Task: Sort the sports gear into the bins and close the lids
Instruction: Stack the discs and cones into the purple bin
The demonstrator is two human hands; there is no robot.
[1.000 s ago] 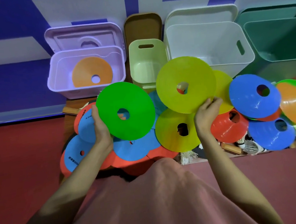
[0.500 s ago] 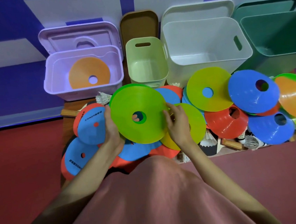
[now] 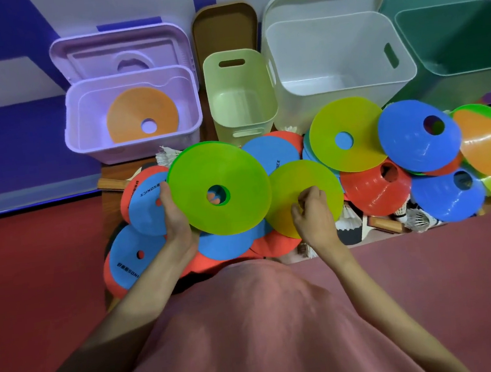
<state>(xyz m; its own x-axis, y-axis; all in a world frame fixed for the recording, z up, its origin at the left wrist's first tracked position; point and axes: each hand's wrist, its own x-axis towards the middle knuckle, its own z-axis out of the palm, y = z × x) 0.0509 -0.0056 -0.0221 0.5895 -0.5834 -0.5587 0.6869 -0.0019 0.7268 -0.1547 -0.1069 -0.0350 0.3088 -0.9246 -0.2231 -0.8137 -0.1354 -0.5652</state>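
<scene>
My left hand (image 3: 176, 220) grips the left rim of a stack of two green disc cones (image 3: 220, 185), lime on top and darker green beneath, held above the pile. My right hand (image 3: 312, 212) has its fingers curled on the middle of a yellow-green disc cone (image 3: 305, 185) lying on the pile just to the right. An orange disc cone (image 3: 139, 112) lies inside the open lilac bin (image 3: 74, 128). Blue, red, orange and lime cones spread across the low board, with shuttlecocks (image 3: 417, 219) and racket handles under them.
Behind the pile stand a pale green bin (image 3: 243, 119), a white bin (image 3: 343, 87) and a dark green bin (image 3: 462, 69), all open with their lids leaning on the wall behind. Red floor lies to either side. A pink garment fills the foreground.
My right hand laid the lime cone onto the green one in my left hand, let go of it, and moved right and down onto the yellow-green cone on the pile.
</scene>
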